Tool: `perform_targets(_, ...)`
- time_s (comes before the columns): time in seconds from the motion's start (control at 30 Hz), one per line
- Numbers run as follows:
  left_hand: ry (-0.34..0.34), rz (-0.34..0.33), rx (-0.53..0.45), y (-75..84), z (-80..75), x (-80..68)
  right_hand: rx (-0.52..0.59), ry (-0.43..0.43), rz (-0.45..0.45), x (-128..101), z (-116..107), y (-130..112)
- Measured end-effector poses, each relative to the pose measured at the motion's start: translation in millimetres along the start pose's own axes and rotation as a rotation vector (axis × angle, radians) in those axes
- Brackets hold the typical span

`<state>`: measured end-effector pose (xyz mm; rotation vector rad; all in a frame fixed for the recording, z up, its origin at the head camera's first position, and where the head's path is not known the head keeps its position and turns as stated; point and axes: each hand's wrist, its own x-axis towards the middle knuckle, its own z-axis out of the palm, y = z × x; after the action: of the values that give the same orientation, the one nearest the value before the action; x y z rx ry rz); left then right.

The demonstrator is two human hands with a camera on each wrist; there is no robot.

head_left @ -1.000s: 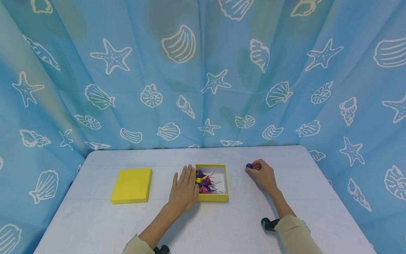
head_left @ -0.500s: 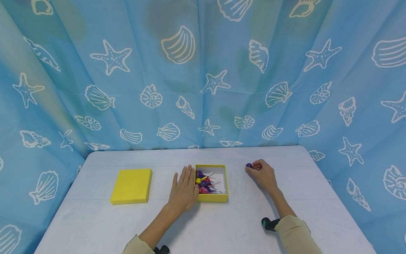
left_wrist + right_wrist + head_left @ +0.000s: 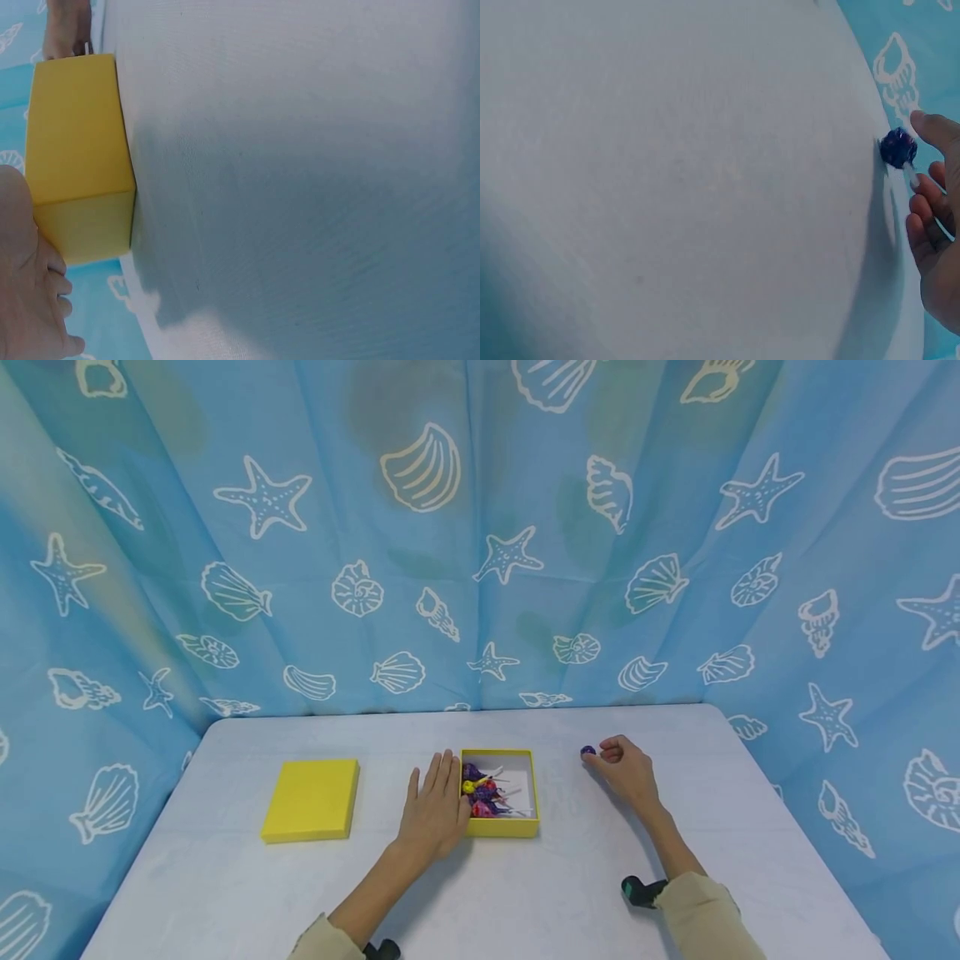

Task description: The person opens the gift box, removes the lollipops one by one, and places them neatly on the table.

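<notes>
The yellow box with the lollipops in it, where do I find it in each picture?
Head: the yellow box is just right of the picture's middle, low down, beside the left hand.
Left wrist: it's at the upper left, above most of the left hand.
Right wrist: it's not in this picture.
Shared landmark: the blue shell curtain shows in all three.

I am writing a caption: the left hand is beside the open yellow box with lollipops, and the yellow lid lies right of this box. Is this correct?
One side is wrong: the yellow lid lies left of the open yellow box, as the head view shows. The left hand is beside this box with lollipops.
</notes>
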<state>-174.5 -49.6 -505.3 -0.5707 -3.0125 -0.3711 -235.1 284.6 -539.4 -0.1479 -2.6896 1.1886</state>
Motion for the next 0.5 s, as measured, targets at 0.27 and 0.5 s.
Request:
perform_targets(0.27, -0.018, -0.01, 0.015, -0.6, -0.4, 0.2, 0.043, -0.003, -0.174, 2, 4, -36)
perform_targets(0.5, -0.006, 0.002, 0.003, 0.0, 0.8, 0.5, 0.073, -0.154, -0.285, -7, 11, -91)
